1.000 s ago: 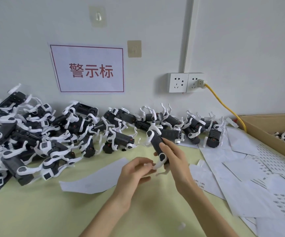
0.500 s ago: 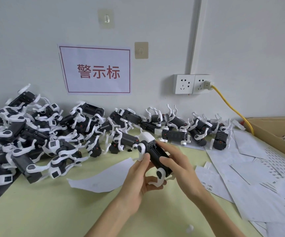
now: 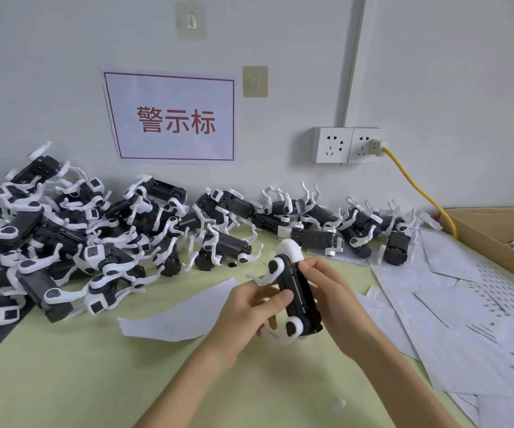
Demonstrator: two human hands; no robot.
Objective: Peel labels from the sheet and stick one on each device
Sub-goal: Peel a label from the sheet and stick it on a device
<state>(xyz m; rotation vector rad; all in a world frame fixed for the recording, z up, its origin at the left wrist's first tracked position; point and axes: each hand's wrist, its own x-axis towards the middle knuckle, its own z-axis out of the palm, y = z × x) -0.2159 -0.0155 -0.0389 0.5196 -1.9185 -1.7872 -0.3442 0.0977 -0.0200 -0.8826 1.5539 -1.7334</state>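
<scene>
Both hands grip the black-bodied, white-legged plastic device [image 3: 295, 288] over the pale green table [image 3: 95, 381] — left hand [image 3: 249, 310] thumb pressing its side, right hand [image 3: 332, 291] wrapped behind — I'd rub the label flat, though I can't see it.

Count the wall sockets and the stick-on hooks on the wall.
2 sockets, side by side right of the red-bordered sign: the left socket is free, the right socket holds the yellow cable's plug. 2 hooks: upper hook above the sign, lower hook beside it.
</scene>
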